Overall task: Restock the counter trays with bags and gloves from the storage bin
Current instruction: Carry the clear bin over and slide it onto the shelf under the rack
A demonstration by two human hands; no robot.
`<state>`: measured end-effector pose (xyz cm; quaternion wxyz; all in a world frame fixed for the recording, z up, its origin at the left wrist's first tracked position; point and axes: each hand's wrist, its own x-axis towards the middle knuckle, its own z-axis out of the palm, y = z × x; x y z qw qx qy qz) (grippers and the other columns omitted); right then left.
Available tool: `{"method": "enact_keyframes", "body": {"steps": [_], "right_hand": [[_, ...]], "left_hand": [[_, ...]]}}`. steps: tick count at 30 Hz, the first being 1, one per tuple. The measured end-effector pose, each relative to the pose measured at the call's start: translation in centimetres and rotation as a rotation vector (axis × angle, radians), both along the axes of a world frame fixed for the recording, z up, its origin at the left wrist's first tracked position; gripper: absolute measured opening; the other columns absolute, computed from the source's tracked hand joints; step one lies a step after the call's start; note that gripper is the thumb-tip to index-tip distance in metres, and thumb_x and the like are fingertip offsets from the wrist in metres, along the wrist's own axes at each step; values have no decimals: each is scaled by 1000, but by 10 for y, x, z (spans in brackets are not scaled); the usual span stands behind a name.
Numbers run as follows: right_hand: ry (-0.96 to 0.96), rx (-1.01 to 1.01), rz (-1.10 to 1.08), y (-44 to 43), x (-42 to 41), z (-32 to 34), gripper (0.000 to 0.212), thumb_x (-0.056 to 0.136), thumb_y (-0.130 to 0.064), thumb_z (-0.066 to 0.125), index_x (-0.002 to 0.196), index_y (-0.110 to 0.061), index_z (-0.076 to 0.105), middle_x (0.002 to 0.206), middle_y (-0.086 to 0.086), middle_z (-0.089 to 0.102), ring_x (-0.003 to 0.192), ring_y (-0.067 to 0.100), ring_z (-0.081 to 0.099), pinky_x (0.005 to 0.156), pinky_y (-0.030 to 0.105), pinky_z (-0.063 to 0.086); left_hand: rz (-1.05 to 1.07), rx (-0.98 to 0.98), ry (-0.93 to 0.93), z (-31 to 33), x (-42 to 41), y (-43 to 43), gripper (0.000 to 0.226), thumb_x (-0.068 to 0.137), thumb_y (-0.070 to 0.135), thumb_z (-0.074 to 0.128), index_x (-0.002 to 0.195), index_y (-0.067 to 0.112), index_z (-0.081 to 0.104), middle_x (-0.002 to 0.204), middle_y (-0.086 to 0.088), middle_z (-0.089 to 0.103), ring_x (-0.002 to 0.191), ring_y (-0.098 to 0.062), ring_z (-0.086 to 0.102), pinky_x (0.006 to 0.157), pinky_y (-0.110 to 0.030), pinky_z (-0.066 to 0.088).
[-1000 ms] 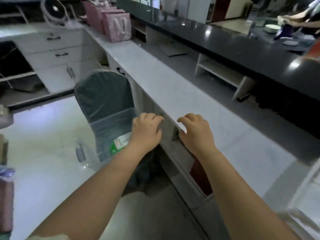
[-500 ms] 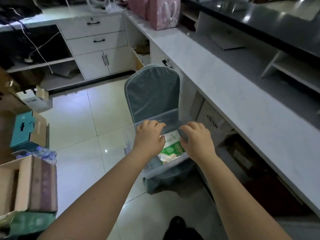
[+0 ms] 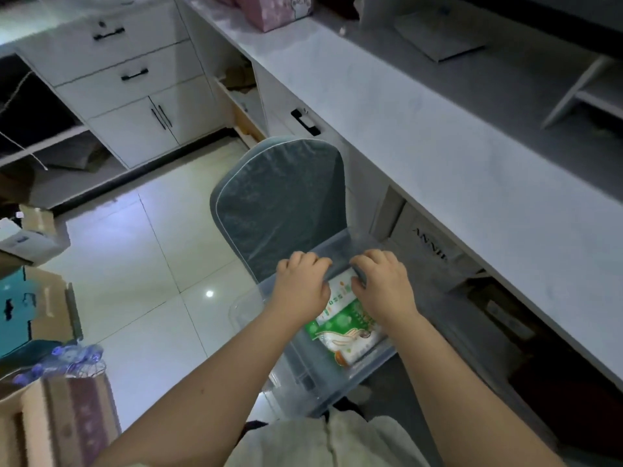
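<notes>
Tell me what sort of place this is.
Probably the staff side of a shop or reception counter: a long white counter with pink gift bags on it, drawers and cupboards at the far end, cardboard boxes on the floor.

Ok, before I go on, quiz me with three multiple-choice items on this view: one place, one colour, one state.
1. Where is the clear bin?
A. up on the counter top
B. right against the chair back
C. inside a drawer

2. What colour is the packet in the bin?
A. pink
B. black
C. green and white

3. What are the two hands doing?
A. both hold the bin's far edge
B. both hang free
C. one lifts the packet out

Answers:
1 B: the bin's far side meets the chair back.
2 C: its print is green on white.
3 A: the left hand and right hand curl their fingers over that edge.
</notes>
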<state>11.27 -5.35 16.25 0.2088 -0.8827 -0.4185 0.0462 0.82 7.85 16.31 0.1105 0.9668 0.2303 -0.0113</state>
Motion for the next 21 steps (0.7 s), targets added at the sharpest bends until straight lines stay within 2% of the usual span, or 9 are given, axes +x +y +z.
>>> {"method": "enact_keyframes", "body": {"steps": [7, 14, 17, 21], "right_hand": [[16, -21, -314, 20, 1, -28, 31, 71, -11, 74, 101, -7, 67, 98, 14, 63, 95, 37, 55, 76, 44, 43], [148, -83, -733, 39, -79, -71, 27, 75, -13, 71, 102, -9, 68, 100, 12, 63, 97, 36, 54, 80, 42, 44], [242, -94, -867, 45, -126, -87, 33, 77, -12, 70, 110, -10, 66, 106, 11, 63, 103, 34, 52, 85, 41, 41], [332, -141, -946, 52, -168, -109, 45, 79, -11, 66, 124, -14, 58, 115, 11, 62, 107, 35, 51, 86, 42, 41]], "left_hand": [[-302, -22, 57, -36, 46, 42, 40, 86, 34, 53, 125, 27, 51, 121, 2, 56, 116, -25, 44, 93, -41, 32], [-627, -104, 121, -74, 44, 85, 43, 84, 30, 56, 126, 25, 54, 122, 0, 56, 116, -26, 44, 91, -40, 33], [-731, -116, 174, -90, 27, 102, 43, 84, 29, 57, 126, 26, 53, 122, -1, 57, 115, -27, 45, 90, -40, 35], [-749, -150, 267, -114, 0, 131, 44, 84, 25, 54, 128, 26, 52, 123, -3, 57, 115, -28, 48, 90, -42, 37]]}}
